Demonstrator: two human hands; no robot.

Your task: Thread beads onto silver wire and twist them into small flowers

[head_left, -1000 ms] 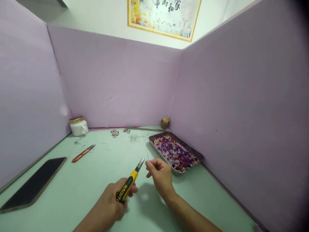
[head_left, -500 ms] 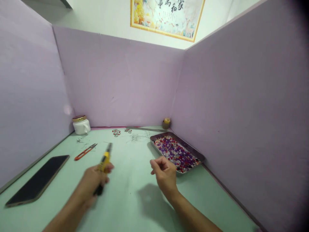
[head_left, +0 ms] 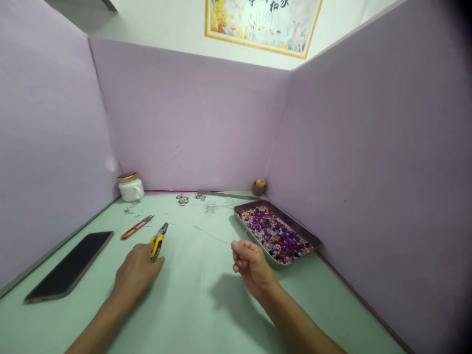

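Observation:
My left hand is low over the green tabletop, its fingers round yellow-and-black pliers whose metal jaws point away from me. Part of the handles is hidden under the hand. Between the thumb and fingertips of my right hand a thin wire is pinched; it runs out to the left above the table. Just beyond that hand stands a metal tray of red, purple, white and black beads.
Orange thread snips and a dark phone lie on the left. Farther back are a white jar, beaded wire ornaments, loose wire pieces and a small candle-like object. Purple panels enclose the table.
My left hand has lowered the pliers to the table, and their jaws now point slightly right. My right hand stays near the tray; the wire in it now shows clearly. The view shifted slightly.

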